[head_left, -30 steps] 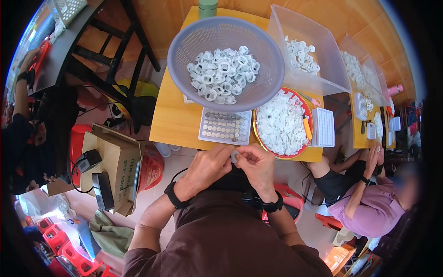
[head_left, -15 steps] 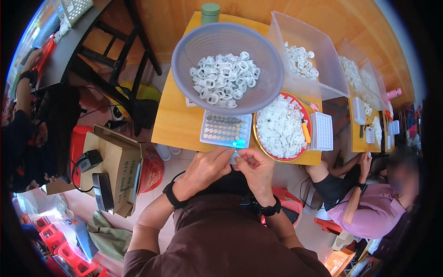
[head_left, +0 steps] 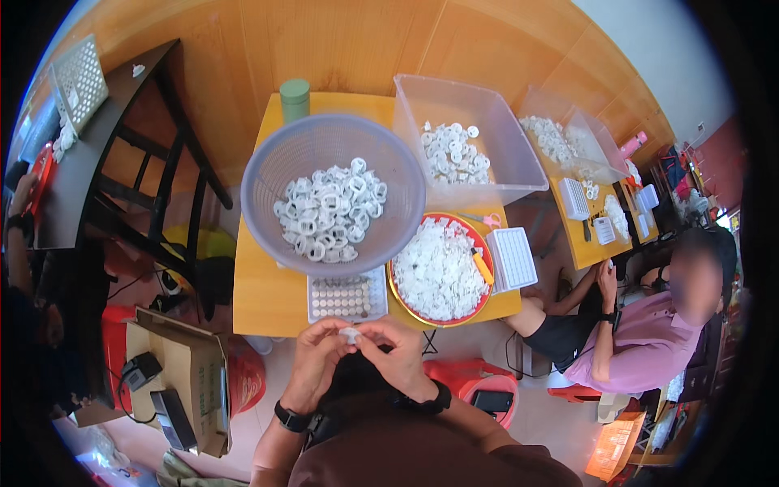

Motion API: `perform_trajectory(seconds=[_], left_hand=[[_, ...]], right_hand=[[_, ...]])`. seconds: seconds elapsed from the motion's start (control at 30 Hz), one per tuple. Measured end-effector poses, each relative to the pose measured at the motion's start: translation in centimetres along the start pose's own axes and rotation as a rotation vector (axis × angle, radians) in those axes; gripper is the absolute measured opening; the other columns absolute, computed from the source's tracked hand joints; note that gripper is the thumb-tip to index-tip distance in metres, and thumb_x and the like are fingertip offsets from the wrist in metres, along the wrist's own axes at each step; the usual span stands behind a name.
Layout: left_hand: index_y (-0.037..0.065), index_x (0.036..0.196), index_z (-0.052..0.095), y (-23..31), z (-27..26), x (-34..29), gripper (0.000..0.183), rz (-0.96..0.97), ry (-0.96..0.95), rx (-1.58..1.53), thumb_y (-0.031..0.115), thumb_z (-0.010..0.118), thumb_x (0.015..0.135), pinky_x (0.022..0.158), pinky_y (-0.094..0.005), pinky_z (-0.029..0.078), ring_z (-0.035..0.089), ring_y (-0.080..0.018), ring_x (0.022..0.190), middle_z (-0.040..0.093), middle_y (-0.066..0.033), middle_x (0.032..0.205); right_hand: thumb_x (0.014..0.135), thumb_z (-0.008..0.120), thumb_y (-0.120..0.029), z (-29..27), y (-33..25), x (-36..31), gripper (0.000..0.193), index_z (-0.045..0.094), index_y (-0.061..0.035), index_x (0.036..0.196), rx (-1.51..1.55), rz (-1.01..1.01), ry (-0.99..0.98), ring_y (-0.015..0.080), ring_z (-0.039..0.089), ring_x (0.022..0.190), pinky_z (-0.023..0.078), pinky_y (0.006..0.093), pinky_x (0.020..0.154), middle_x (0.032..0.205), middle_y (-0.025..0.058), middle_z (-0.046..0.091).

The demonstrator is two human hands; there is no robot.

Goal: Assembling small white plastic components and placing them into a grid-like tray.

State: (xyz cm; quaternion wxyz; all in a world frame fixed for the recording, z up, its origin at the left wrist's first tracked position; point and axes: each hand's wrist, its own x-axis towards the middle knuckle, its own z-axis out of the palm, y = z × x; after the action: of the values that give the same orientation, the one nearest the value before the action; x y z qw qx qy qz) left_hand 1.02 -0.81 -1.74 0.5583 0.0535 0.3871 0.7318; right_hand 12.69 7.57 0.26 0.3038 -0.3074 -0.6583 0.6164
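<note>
In front of my body, just beyond the near table edge, my left hand (head_left: 319,361) and my right hand (head_left: 395,355) meet at the fingertips. Between them they pinch a small white plastic piece (head_left: 350,334), partly covered by the fingers. Right beyond them is a white tray (head_left: 380,294) with rows of small round coin-like discs (head_left: 345,299). A grey-purple plastic colander (head_left: 261,191) overhangs that tray, full of white ring-shaped plastic parts (head_left: 331,209). To its right a red round plate (head_left: 481,308) carries a heap of small white translucent pieces (head_left: 441,272).
On the yellow table (head_left: 264,315) also stand a clear bin (head_left: 513,154) of white parts, a green canister (head_left: 294,99), an orange-handled tool (head_left: 483,266), pink-handled scissors (head_left: 491,219) and a white compartment tray (head_left: 515,258). A cardboard box (head_left: 213,390) is at left; a co-worker (head_left: 629,349) sits at right.
The view has tilted up and turned, so the table appears lower and further left. My hands stay together at the white piece, which shows more between the fingertips.
</note>
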Motion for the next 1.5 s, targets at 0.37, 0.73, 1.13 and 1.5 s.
perform_trajectory(seconds=[0.37, 0.73, 1.13, 1.5], left_hand=[[-0.002, 0.092, 0.06, 1.3, -0.2, 0.4, 0.016, -0.005, -0.009, -0.106, -0.006, 0.054, 0.078, 0.074, -0.0274, 0.048, 0.057, -0.0156, 0.079, 0.059, -0.0075, 0.087], [0.002, 0.113, 0.054, 1.9, 1.3, 1.4, 0.031, -0.04, -0.066, -0.095, -0.002, 0.057, 0.082, 0.087, -0.0308, 0.048, 0.055, -0.0158, 0.101, 0.056, -0.0085, 0.11], [0.001, 0.106, 0.059, 1.9, -0.6, 0.1, 0.021, 0.019, 0.008, 0.044, 0.002, 0.056, 0.085, 0.078, -0.0272, 0.05, 0.059, -0.0132, 0.082, 0.059, -0.0051, 0.092], [0.0, 0.1, 0.061, 1.4, -1.9, -0.6, 0.016, 0.017, 0.031, 0.013, 0.003, 0.056, 0.085, 0.074, -0.0262, 0.051, 0.059, -0.0129, 0.078, 0.061, -0.0057, 0.088]], right_hand=[[0.075, 0.064, 0.004, 0.8, -0.6, 1.2, 0.014, 0.065, 0.001, 0.089, -0.104, -0.091, -0.011, 0.0115, 0.06, 0.069, 0.048, 0.0225, 0.061, 0.078, 0.0067, 0.06], [0.081, 0.063, -0.002, 0.3, -0.5, 2.7, 0.013, 0.06, 0.0015, 0.093, 0.18, 0.139, 0.12, 0.0049, 0.056, 0.06, 0.043, 0.0166, 0.053, 0.077, 0.0034, 0.062], [0.083, 0.057, -0.004, -9.9, -6.6, 11.7, 0.016, 0.061, -0.0012, 0.098, 0.001, -0.141, 0.393, 0.0093, 0.058, 0.063, 0.044, 0.0193, 0.052, 0.075, 0.0049, 0.062], [0.075, 0.059, -0.002, -3.8, -3.3, 16.4, 0.014, 0.063, 0.0007, 0.088, -0.699, -0.409, -0.192, 0.0303, 0.061, 0.077, 0.047, 0.0349, 0.067, 0.085, 0.0163, 0.062]])
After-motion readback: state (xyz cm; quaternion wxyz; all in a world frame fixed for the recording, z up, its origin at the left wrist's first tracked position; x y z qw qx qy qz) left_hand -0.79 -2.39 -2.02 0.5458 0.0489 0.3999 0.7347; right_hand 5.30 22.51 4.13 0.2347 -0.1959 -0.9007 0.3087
